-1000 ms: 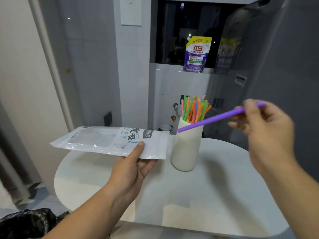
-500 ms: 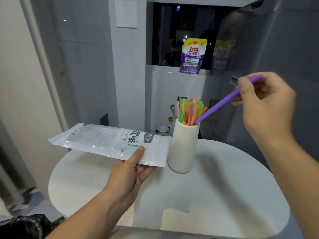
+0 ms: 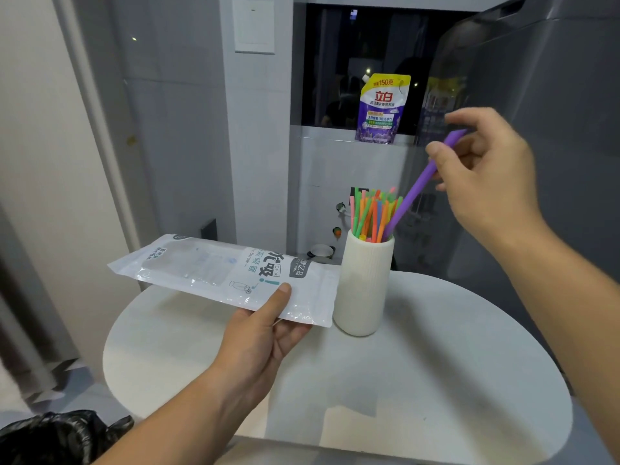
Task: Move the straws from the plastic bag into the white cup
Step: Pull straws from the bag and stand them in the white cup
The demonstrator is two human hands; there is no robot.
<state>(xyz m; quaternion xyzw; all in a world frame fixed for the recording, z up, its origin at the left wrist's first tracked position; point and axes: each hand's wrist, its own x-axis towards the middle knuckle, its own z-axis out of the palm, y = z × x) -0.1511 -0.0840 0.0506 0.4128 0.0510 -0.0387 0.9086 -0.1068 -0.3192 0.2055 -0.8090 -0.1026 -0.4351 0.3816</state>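
A ribbed white cup (image 3: 364, 283) stands on the round white table (image 3: 436, 380), filled with several coloured straws (image 3: 370, 213). My right hand (image 3: 486, 172) pinches the upper part of a purple straw (image 3: 414, 193), which slants down with its lower end inside the cup's mouth. My left hand (image 3: 258, 333) holds the clear plastic bag (image 3: 228, 273) flat by its near edge, thumb on top, just left of the cup. I see no straws through the bag's clear part.
A purple and yellow detergent pouch (image 3: 382, 109) stands on the ledge behind the cup. A dark grey appliance (image 3: 553, 129) rises at the right. A black rubbish bag (image 3: 60, 437) lies at the lower left on the floor.
My right hand has swung the purple straw from nearly level to steep and lowered its end into the cup. The left hand with the bag has stayed put.
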